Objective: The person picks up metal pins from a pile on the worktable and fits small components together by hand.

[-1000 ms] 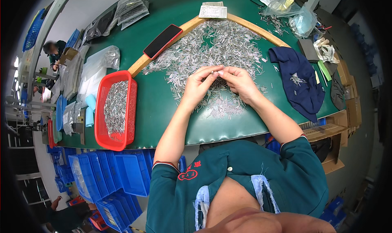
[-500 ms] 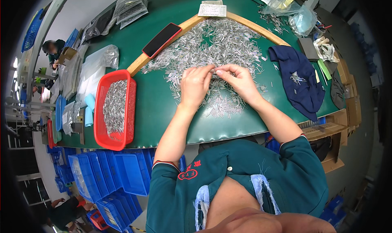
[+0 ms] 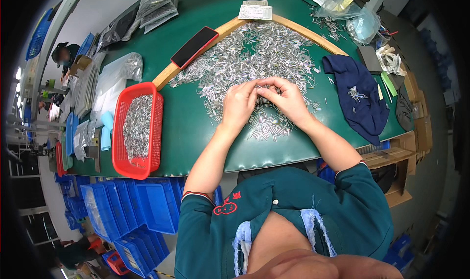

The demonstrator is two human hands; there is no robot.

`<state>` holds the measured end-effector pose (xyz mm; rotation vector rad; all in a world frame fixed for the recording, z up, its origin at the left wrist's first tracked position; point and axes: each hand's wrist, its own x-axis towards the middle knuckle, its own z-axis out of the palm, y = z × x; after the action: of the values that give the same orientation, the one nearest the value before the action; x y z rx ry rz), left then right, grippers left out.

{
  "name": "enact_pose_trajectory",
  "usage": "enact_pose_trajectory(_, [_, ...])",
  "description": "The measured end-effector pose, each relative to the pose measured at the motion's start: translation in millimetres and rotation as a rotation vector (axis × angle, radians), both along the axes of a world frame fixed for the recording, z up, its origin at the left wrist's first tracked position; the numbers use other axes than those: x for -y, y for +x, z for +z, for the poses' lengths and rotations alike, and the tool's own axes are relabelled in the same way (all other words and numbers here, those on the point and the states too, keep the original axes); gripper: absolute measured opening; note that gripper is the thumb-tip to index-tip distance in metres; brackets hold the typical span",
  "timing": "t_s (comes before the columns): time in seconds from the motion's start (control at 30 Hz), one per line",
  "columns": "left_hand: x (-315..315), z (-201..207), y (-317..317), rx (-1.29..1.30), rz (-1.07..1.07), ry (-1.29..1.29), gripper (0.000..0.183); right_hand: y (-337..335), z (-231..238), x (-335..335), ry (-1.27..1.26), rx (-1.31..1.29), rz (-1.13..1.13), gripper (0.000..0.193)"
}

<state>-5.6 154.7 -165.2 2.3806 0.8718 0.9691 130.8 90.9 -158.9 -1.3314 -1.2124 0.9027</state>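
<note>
A wide, loose pile of small silvery metal pins [image 3: 274, 49] covers the middle of the green table. Over its near part my left hand [image 3: 238, 104] and my right hand [image 3: 288, 102] meet, thumbs and fingertips pinched closely together. A silvery glint shows between the fingertips, like the pins in the pile; how many are held is hidden by the fingers. At the left stands a red perforated plastic basket [image 3: 157, 127] with many more such pins heaped inside.
Two wooden strips [image 3: 313, 34] form a corner behind the pile, with paper slips [image 3: 255, 12] at their meeting point. A red-edged phone [image 3: 194, 47] rests on the left strip. Dark blue cloth [image 3: 360, 117] lies at the right, plastic bags [image 3: 120, 73] at the left. Blue bins [image 3: 156, 210] stand below the table edge.
My left hand has shifted slightly right and nearer to me, closing up against the right hand. The right hand has barely moved; its fingers stay pinched.
</note>
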Motion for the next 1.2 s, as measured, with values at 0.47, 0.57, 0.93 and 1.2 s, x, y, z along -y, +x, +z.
enact_pose_trajectory(0.47, [3, 10, 3, 0.207, -0.01, -0.24, 0.014, 17, 0, -6, -0.301, -0.672, 0.119, 0.017])
enact_pose_trajectory(0.57, [2, 13, 1, 0.298, -0.015, -0.372, 0.016, 18, 3, -5, -0.357, -0.84, 0.224, 0.015])
enact_pose_trajectory(0.93, [1, 18, -2, 0.359, -0.073, -0.493, 0.018, 23, -1, -6, -0.506, -1.283, 0.394, 0.013])
enact_pose_trajectory(1.2, [8, 17, 1, 0.322, -0.11, -0.265, 0.02, 18, -3, -4, -0.505, -1.215, 0.376, 0.011])
